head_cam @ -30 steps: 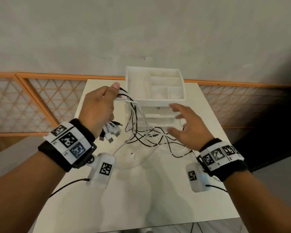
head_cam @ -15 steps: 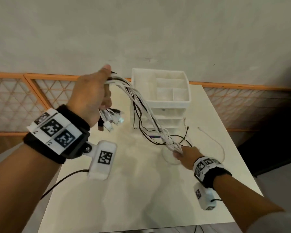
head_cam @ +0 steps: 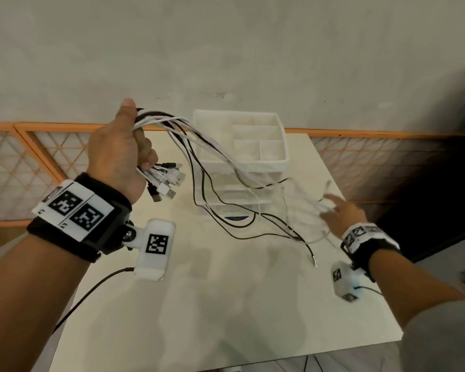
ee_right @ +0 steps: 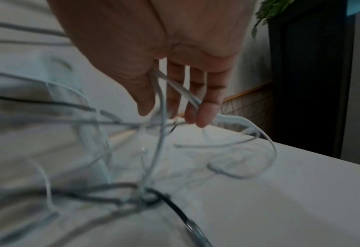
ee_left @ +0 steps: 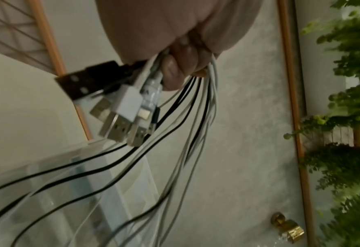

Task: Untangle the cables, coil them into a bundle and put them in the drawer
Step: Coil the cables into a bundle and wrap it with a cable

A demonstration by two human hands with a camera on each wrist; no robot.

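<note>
My left hand (head_cam: 129, 151) is raised left of the drawer unit and grips a bundle of black and white cables (head_cam: 199, 146) near their USB plugs (head_cam: 167, 181), which stick out below the fist. The wrist view shows the fingers (ee_left: 175, 71) curled round the cables (ee_left: 185, 133) above the plugs (ee_left: 120, 108). The strands arc down over the white drawer unit (head_cam: 242, 162) to the table. My right hand (head_cam: 336, 210) hovers low at the right, blurred, its fingers (ee_right: 204, 107) spread and nearly straight, with white cable ends (ee_right: 160, 133) running loosely between them.
The drawer unit has a compartmented top tray (head_cam: 279, 162) over clear drawers, at the back middle of the white table (head_cam: 226, 304). Loose cable ends (head_cam: 310, 253) trail near the table's right edge. An orange lattice railing (head_cam: 38, 157) and a grey wall stand behind.
My left hand has lifted the bundle higher. My right hand, which pinched the strands near the table's middle, has swept right along them and now has its fingers spread.
</note>
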